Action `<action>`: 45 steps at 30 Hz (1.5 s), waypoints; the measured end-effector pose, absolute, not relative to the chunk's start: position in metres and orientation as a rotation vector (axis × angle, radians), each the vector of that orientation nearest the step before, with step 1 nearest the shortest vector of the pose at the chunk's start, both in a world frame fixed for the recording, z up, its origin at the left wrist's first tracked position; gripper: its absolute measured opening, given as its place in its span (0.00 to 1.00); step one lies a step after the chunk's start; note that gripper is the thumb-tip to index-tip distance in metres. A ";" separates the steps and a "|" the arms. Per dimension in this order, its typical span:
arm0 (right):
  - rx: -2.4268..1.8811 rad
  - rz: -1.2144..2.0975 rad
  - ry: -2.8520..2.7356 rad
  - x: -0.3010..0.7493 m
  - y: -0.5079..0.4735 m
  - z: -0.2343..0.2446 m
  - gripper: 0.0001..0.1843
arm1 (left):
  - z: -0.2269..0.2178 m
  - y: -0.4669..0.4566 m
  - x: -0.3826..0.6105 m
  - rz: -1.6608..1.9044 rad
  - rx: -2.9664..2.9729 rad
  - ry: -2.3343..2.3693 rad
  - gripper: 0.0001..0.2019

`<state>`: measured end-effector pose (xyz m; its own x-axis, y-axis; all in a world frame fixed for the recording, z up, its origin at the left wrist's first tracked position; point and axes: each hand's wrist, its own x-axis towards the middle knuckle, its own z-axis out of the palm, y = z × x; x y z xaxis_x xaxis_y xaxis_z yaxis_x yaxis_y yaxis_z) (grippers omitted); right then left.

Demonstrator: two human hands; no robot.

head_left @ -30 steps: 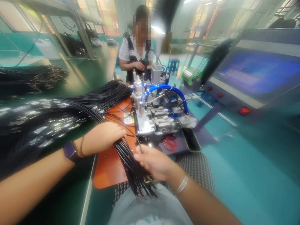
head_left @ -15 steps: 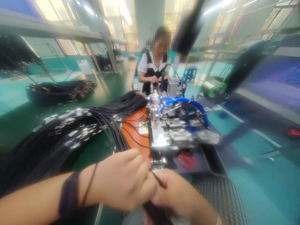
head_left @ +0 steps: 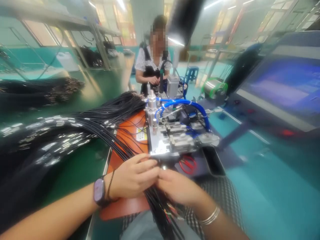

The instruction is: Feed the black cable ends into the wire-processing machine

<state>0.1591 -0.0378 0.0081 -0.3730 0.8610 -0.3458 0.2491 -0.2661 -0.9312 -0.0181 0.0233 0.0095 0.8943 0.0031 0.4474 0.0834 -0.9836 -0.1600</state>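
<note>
**Both hands meet over a bundle of black wires (head_left: pixel 160 203)**

The left hand (head_left: pixel 132 176) lies palm down, forearm reaching in from the lower left, fingers half curled and pointing toward the right hand (head_left: pixel 177 186). The right hand is also partly closed, its fingers angled back to meet the left at the fingertips. The bundle runs beneath both hands and hangs down toward the person's lap. Whether either hand grips it or only rests on it cannot be told. A smartwatch (head_left: pixel 99 190) sits on the left wrist and a metal bangle (head_left: pixel 210 216) on the right. More tipped wires (head_left: pixel 62 133) sprawl across a green bench mat (head_left: pixel 82 170), beside an orange board (head_left: pixel 125 206). Just ahead stands a pneumatic wire-processing machine (head_left: pixel 172 133) with blue tubing (head_left: pixel 185 104), and red-handled scissors (head_left: pixel 187 165) lie by it. Beyond, a co-worker (head_left: pixel 152 56) works with both hands.
</note>
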 end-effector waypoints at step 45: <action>-1.442 0.636 -1.500 0.159 -0.060 -0.018 0.07 | -0.018 0.011 -0.015 -0.674 -2.904 -0.459 0.03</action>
